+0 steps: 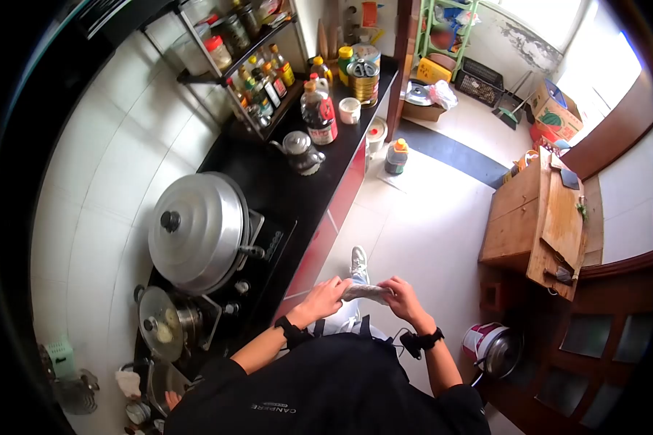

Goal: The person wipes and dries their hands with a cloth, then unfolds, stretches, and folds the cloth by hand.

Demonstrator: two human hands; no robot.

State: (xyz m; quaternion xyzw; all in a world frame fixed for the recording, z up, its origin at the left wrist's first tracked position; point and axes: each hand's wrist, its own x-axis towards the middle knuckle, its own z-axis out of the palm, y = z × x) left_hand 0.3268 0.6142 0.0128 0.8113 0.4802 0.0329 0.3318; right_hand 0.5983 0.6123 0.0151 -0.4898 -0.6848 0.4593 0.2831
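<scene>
In front of my body a greyish cloth is stretched between my two hands, bunched into a narrow strip. My left hand is closed around its left end. The right end is pinched in the fingers of my right hand. Both hands are over the floor, to the right of the counter edge. Below the cloth, one light-coloured shoe shows on the tiles.
A large lidded steamer pot and a smaller glass-lidded pot stand on the stove. Another person's fingers show at lower left. A kettle and bottles line the black counter. A wooden cabinet stands right.
</scene>
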